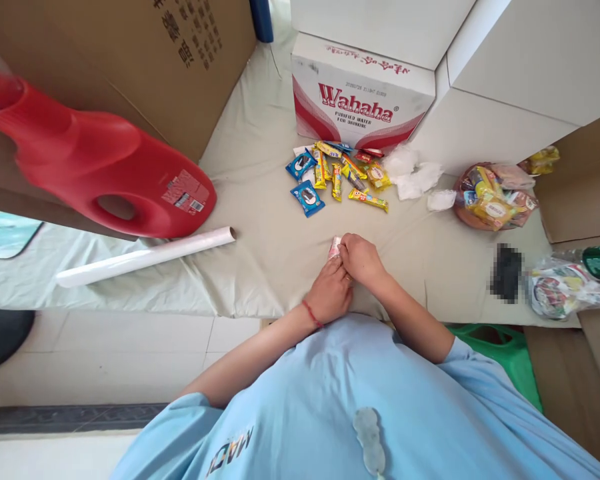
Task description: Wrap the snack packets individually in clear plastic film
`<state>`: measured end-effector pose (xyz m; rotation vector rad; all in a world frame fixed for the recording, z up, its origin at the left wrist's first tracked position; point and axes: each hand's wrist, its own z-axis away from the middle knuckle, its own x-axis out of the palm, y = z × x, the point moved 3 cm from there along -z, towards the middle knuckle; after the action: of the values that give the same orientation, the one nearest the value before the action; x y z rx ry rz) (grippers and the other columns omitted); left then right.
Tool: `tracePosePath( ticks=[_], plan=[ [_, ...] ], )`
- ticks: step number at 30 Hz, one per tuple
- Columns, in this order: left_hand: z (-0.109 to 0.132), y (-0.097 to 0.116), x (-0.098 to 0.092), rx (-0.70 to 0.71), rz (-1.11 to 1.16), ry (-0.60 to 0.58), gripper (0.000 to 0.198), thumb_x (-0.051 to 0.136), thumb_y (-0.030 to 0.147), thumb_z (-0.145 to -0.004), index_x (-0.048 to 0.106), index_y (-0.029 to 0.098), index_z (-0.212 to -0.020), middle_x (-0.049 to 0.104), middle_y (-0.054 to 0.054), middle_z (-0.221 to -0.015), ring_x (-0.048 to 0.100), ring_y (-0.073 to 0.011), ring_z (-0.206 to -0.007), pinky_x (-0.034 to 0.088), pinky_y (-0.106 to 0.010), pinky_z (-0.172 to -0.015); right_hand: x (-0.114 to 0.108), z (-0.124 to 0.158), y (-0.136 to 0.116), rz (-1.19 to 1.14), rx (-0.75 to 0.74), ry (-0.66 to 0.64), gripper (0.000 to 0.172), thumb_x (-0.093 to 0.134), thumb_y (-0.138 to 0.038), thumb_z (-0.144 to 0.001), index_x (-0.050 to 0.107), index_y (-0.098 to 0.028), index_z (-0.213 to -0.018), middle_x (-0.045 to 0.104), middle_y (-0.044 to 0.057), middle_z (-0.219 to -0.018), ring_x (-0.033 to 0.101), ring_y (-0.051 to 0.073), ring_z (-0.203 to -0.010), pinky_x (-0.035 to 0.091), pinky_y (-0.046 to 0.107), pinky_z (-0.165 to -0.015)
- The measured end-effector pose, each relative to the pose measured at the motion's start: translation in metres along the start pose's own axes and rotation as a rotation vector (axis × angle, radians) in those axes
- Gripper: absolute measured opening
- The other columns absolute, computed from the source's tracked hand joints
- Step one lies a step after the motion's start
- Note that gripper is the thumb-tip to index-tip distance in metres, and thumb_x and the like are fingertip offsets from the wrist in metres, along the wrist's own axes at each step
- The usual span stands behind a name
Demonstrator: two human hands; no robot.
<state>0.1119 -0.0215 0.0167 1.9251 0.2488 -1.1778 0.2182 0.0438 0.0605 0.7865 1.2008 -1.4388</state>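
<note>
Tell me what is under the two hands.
Part of a small pink-and-white item shows by the left hand and right hand; the rest is covered. Pale cloth spreads around them, but the patch directly beneath is hidden.

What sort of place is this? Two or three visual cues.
Possibly a household or small-shop storage corner; can't be sure which. Cues: a Wahaha water carton, a pile of wrapped snacks on the cloth-covered table, and a big red bottle.
</note>
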Motion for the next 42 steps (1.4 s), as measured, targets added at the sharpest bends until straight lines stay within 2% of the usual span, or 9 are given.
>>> tracePosePath(
  ticks=[4,9,14,20,25,28,31,35,42],
  plan=[
    [0.028,-0.012,-0.023,-0.052,0.259,0.113,0.033,0.054,0.020,-0.094,0.075,0.022,-0.120,0.076,-0.010,-0.129,0.062,-0.0260,-0.134,0.042,-0.055,-0.124,0.012,0.013,-0.001,0.056,-0.104,0.039,0.026,0.047,-0.030,-0.109,0.064,-0.014,-0.119,0.066,0.015,-0.118,0.062,0.027,-0.106,0.046,0.035,-0.087],
    [0.060,-0.030,-0.040,-0.289,0.401,0.197,0.024,0.052,0.024,-0.098,0.076,0.024,-0.098,0.081,-0.007,-0.103,0.074,-0.0217,-0.105,0.057,-0.044,-0.103,0.026,0.029,-0.001,0.140,-0.249,0.111,0.054,0.073,-0.052,-0.094,0.061,-0.014,-0.131,0.060,0.019,-0.119,0.055,0.035,-0.109,0.046,0.043,-0.089],
    [0.068,-0.033,-0.042,-0.426,0.433,0.241,0.021,0.055,0.029,-0.097,0.075,0.024,-0.095,0.081,-0.007,-0.101,0.074,-0.0220,-0.104,0.059,-0.041,-0.097,0.034,0.025,0.004,0.120,-0.258,0.149,0.039,0.068,-0.036,-0.099,0.062,-0.018,-0.133,0.061,0.018,-0.117,0.054,0.033,-0.106,0.046,0.042,-0.087],
    [0.059,-0.027,-0.041,-0.492,0.504,0.300,0.022,0.056,0.032,-0.098,0.076,0.023,-0.098,0.079,-0.007,-0.106,0.074,-0.0214,-0.106,0.057,-0.040,-0.101,0.019,0.026,0.009,-0.005,-0.250,0.236,0.030,0.061,-0.023,-0.094,0.069,-0.018,-0.122,0.065,0.016,-0.110,0.057,0.031,-0.103,0.048,0.040,-0.084],
    [0.037,-0.032,-0.041,-0.593,0.756,0.376,0.041,0.068,0.048,-0.093,0.068,0.022,-0.124,0.069,-0.012,-0.132,0.066,-0.0248,-0.126,0.056,-0.042,-0.105,-0.018,0.034,0.042,-0.623,-0.131,0.388,0.030,0.060,-0.028,-0.085,0.073,-0.020,-0.111,0.066,0.008,-0.096,0.059,0.020,-0.080,0.050,0.033,-0.077],
    [0.012,-0.028,-0.035,-0.581,0.980,0.320,0.074,0.085,0.055,-0.077,0.057,0.023,-0.139,0.057,-0.015,-0.151,0.056,-0.0298,-0.141,0.052,-0.045,-0.111,-0.019,0.035,0.061,-1.118,0.007,0.245,0.029,0.066,-0.039,-0.080,0.074,-0.021,-0.101,0.067,0.003,-0.085,0.057,0.016,-0.071,0.048,0.030,-0.069],
    [-0.010,-0.016,-0.024,-0.613,1.248,0.170,0.072,0.090,0.055,-0.072,0.062,0.020,-0.128,0.069,-0.014,-0.135,0.068,-0.0286,-0.122,0.057,-0.042,-0.102,-0.003,0.037,0.066,-1.434,0.094,0.035,0.034,0.076,-0.046,-0.072,0.072,-0.021,-0.094,0.067,0.000,-0.080,0.056,0.014,-0.067,0.047,0.028,-0.065],
    [-0.022,-0.006,-0.011,-0.742,1.440,0.199,0.056,0.095,0.043,-0.069,0.066,0.017,-0.109,0.077,-0.005,-0.104,0.072,-0.0192,-0.091,0.058,-0.036,-0.088,0.016,0.045,0.072,-1.547,0.126,0.075,0.038,0.076,-0.056,-0.079,0.067,-0.022,-0.096,0.068,0.000,-0.085,0.059,0.015,-0.071,0.051,0.029,-0.069],
    [-0.032,0.001,0.005,-0.787,1.426,0.262,0.057,0.094,0.044,-0.068,0.062,0.020,-0.108,0.075,-0.003,-0.106,0.071,-0.0197,-0.095,0.057,-0.037,-0.090,0.033,0.068,0.070,-1.366,0.048,0.127,0.049,0.074,-0.058,-0.087,0.064,-0.025,-0.123,0.072,0.006,-0.116,0.068,0.023,-0.106,0.057,0.036,-0.094]
  ],
)
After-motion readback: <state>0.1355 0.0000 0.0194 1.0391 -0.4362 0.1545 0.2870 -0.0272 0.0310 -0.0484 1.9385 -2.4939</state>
